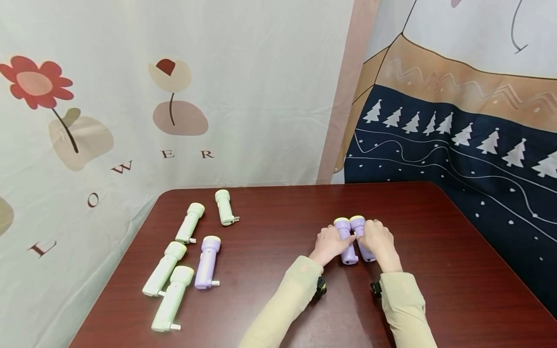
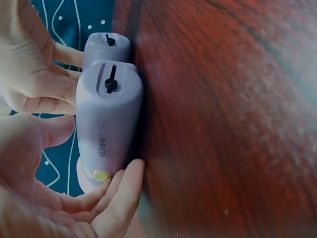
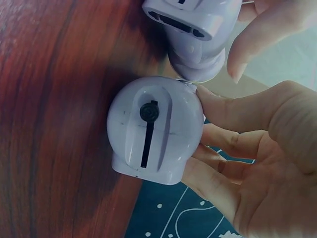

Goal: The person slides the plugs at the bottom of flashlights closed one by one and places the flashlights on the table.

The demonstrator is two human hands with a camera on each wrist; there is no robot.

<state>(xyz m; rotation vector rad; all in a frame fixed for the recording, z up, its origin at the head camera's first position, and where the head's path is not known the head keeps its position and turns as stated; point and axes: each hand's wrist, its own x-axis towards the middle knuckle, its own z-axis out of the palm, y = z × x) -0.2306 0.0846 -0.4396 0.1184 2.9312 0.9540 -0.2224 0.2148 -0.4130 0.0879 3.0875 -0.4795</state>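
Note:
Two purple flashlights lie side by side on the table, their yellow-rimmed heads pointing away. My left hand [image 1: 328,245] holds the left purple flashlight [image 1: 343,230], thumb on one side and fingers on the other. My right hand [image 1: 378,240] grips the right purple flashlight [image 1: 358,228] between thumb and fingers. A black slider in a slot shows on the end of the left flashlight [image 2: 106,124] in the left wrist view. The end of the right flashlight [image 3: 129,126] has a similar slider in the right wrist view.
On the left of the brown table [image 1: 270,270] lie several pale green flashlights [image 1: 173,297] and another purple flashlight [image 1: 207,263], each with a small tab sticking out near its base. Patterned curtains [image 1: 261,96] hang behind the table and to its right.

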